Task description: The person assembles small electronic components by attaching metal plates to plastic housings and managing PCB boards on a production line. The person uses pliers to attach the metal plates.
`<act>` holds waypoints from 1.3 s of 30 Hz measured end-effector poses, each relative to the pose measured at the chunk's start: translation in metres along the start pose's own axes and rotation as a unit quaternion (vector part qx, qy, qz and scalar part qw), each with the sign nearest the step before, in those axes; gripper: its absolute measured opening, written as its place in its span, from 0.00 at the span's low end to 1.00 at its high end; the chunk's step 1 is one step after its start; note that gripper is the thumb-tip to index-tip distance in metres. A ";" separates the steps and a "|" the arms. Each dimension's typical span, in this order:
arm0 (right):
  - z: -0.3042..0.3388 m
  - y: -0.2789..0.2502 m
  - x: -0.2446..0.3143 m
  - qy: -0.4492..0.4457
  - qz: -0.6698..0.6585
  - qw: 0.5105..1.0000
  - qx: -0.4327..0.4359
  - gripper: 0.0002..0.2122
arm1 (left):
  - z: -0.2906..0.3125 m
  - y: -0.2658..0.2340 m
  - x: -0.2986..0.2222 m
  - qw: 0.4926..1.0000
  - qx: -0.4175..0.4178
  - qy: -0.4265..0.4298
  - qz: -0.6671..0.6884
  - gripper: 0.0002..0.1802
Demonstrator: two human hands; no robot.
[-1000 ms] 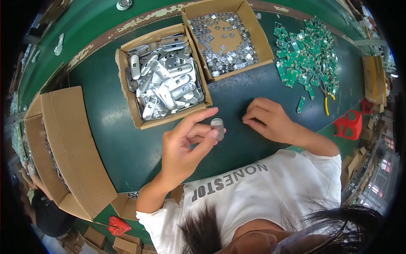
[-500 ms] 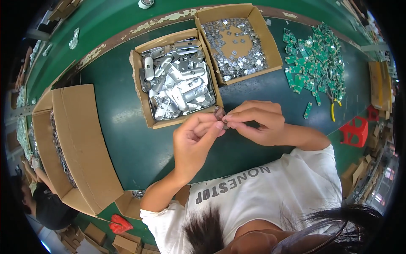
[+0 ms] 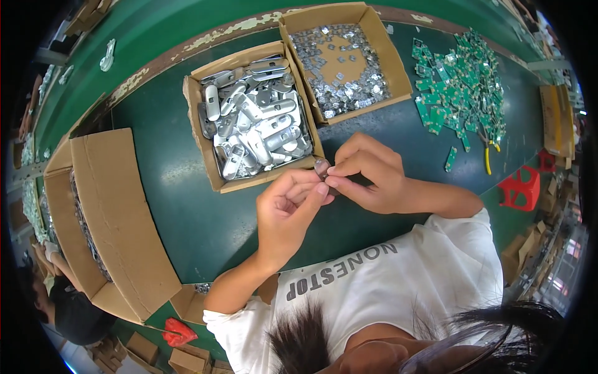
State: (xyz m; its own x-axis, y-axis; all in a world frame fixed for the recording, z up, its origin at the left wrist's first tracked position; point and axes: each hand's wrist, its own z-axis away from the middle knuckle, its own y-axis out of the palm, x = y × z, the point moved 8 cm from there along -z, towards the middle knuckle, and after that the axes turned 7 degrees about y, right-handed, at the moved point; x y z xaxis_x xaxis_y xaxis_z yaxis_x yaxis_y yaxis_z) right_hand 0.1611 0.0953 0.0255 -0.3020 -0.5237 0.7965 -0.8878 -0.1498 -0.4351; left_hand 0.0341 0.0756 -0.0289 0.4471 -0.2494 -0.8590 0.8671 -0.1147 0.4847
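Note:
A small silvery metal cover [image 3: 321, 167] with a rounded end is pinched between the thumb and fingers of my left hand [image 3: 284, 209]. My right hand [image 3: 371, 177] meets it there, thumb and forefinger pressed together at the cover's edge. Whatever those right fingertips hold is too small and covered to make out. Just beyond my hands stands a cardboard box [image 3: 219, 181] heaped with rounded oblong metal covers [image 3: 256, 132]. Behind it to the right, a second open box [image 3: 398, 75] holds many small square metal pieces [image 3: 349, 93].
Green circuit boards [image 3: 464, 87] lie piled at the right of the dark green table [image 3: 193, 224], beside yellow-handled pliers [image 3: 488, 161]. A large carton [image 3: 124, 218] stands at the left edge. A red stool [image 3: 521, 189] is off to the right. Another person [image 3: 78, 311] is at the lower left.
Both hands stay together at the metal cover, with only a slight shift of the right fingers. The boxes and boards appear slightly further left as the view moves.

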 end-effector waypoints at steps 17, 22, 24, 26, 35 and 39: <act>-0.003 -0.003 0.004 0.000 0.023 1.000 0.011 0.08 | -0.003 0.001 -0.003 0.999 0.023 -0.009 -0.035 0.13; -0.001 -0.020 0.014 -0.036 0.069 0.997 -0.028 0.11 | -0.002 -0.002 0.003 0.998 0.005 -0.039 -0.047 0.14; -0.004 -0.038 0.018 -0.084 0.121 0.987 -0.068 0.12 | -0.003 -0.004 0.007 0.997 0.011 -0.047 -0.062 0.14; -0.036 -0.062 0.027 -0.122 0.266 0.953 -0.078 0.12 | -0.002 -0.003 0.010 0.996 0.019 -0.064 -0.058 0.15; -0.274 0.020 -0.094 -0.075 0.405 0.907 0.080 0.21 | 0.001 -0.006 -0.002 0.997 0.039 -0.061 -0.036 0.16; -0.317 0.156 -0.067 -0.129 0.364 0.887 0.252 0.27 | 0.004 -0.010 -0.005 0.998 0.040 -0.046 -0.027 0.16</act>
State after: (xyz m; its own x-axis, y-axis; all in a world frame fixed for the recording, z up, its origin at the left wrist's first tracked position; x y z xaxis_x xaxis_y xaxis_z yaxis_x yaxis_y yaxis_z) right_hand -0.0674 0.3729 0.0368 -0.5840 -0.8008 0.1331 -0.2030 -0.0147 -0.9791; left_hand 0.0223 0.0740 -0.0288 0.3746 -0.3280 -0.8672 0.8676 -0.2060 0.4527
